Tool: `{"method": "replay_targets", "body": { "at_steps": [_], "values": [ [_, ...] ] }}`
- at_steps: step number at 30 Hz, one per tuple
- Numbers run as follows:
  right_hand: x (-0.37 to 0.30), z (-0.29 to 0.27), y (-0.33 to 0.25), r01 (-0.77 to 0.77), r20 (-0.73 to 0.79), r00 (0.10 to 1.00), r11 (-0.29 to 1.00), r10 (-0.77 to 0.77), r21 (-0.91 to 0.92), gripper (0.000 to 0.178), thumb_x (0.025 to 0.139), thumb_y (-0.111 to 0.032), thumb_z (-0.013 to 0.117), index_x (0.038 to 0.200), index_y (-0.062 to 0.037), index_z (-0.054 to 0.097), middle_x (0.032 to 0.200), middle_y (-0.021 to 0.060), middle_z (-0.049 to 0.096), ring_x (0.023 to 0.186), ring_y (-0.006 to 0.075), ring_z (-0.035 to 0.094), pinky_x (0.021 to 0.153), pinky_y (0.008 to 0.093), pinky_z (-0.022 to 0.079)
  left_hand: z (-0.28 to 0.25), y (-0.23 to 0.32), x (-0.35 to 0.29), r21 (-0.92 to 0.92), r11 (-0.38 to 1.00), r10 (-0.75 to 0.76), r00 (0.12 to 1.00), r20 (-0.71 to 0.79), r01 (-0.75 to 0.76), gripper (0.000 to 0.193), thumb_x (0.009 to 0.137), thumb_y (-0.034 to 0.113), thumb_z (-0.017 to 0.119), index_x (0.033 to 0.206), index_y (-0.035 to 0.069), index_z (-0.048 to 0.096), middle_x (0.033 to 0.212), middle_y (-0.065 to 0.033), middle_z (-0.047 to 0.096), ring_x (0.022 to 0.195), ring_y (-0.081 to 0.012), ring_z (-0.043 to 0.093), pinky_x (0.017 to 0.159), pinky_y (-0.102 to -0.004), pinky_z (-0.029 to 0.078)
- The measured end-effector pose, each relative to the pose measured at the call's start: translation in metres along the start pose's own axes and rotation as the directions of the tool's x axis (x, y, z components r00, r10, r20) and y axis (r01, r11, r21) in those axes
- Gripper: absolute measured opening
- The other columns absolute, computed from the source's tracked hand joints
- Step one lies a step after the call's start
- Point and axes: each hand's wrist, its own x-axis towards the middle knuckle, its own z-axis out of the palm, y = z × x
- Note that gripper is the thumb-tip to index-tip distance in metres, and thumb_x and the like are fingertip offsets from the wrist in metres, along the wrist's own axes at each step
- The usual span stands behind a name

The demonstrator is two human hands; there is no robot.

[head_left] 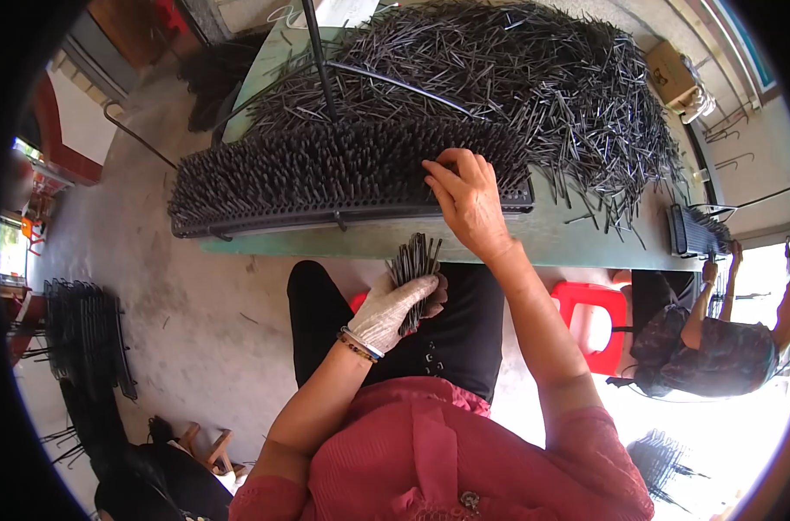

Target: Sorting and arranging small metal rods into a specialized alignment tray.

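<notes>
My left hand, in a pale knit glove, is wrapped round a bundle of thin black sticks above my lap. My bare right hand reaches over a long black rack at the table's near edge. Its thumb and fingers are pinched together among the upright black sticks that fill the rack in dense rows. Whatever sits between those fingertips blends into the dark sticks behind, so I cannot make it out.
A large heap of loose black sticks covers the green table behind the rack. Metal rods stand over the rack. At right, another person works at a smaller rack, near a red stool. Filled racks stand at left.
</notes>
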Motion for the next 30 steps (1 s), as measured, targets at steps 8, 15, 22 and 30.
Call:
{"method": "replay_targets", "body": {
  "at_steps": [8, 15, 22, 30],
  "values": [
    [-0.015, -0.031, -0.029, -0.499, 0.228, 0.866, 0.727, 0.446, 0.472, 0.024, 0.087, -0.02, 0.071, 0.1, -0.0006, 0.071, 0.094, 0.0121, 0.065, 0.079, 0.0201, 0.063, 0.068, 0.0298, 0.049, 0.002, 0.012, 0.0, -0.026, 0.998, 0.059, 0.998, 0.022, -0.058, 0.018, 0.091, 0.012, 0.063, 0.106, 0.0, 0.061, 0.093, -0.0069, 0.067, 0.08, -0.0132, 0.066, 0.069, -0.0263, 0.056],
    [-0.037, -0.034, -0.026, -0.721, 0.561, 0.691, 0.384, 0.456, 0.577, 0.03, 0.087, -0.024, 0.072, 0.1, 0.0036, 0.07, 0.087, 0.0076, 0.071, 0.079, 0.0111, 0.062, 0.071, 0.0261, 0.049, 0.014, 0.016, 0.006, 0.006, 0.994, 0.105, 0.994, 0.01, -0.105, 0.023, 0.094, 0.012, 0.059, 0.113, -0.001, 0.059, 0.097, -0.0103, 0.068, 0.085, -0.0167, 0.068, 0.073, -0.03, 0.058],
    [-0.041, -0.036, -0.003, -0.633, 0.422, 0.711, 0.25, 0.563, 0.733, 0.023, 0.092, -0.015, 0.065, 0.107, 0.0027, 0.068, 0.09, 0.0049, 0.071, 0.08, 0.0086, 0.062, 0.074, 0.0236, 0.05, 0.014, 0.007, 0.017, -0.07, 0.997, 0.023, 0.993, -0.113, -0.031, 0.022, 0.093, 0.014, 0.062, 0.11, -0.001, 0.059, 0.098, -0.0122, 0.068, 0.083, -0.0193, 0.069, 0.073, -0.0326, 0.059],
    [-0.007, -0.024, 0.012, -0.476, 0.119, 0.823, 0.559, 0.556, 0.679, 0.022, 0.093, -0.011, 0.064, 0.109, 0.0041, 0.066, 0.097, 0.0087, 0.072, 0.091, 0.0111, 0.065, 0.084, 0.0237, 0.05, 0.022, 0.008, 0.017, 0.024, 1.0, 0.006, 1.0, 0.026, -0.007, 0.027, 0.094, 0.013, 0.061, 0.117, 0.002, 0.053, 0.104, -0.0153, 0.068, 0.083, -0.0198, 0.069, 0.072, -0.0316, 0.059]
  ]
}}
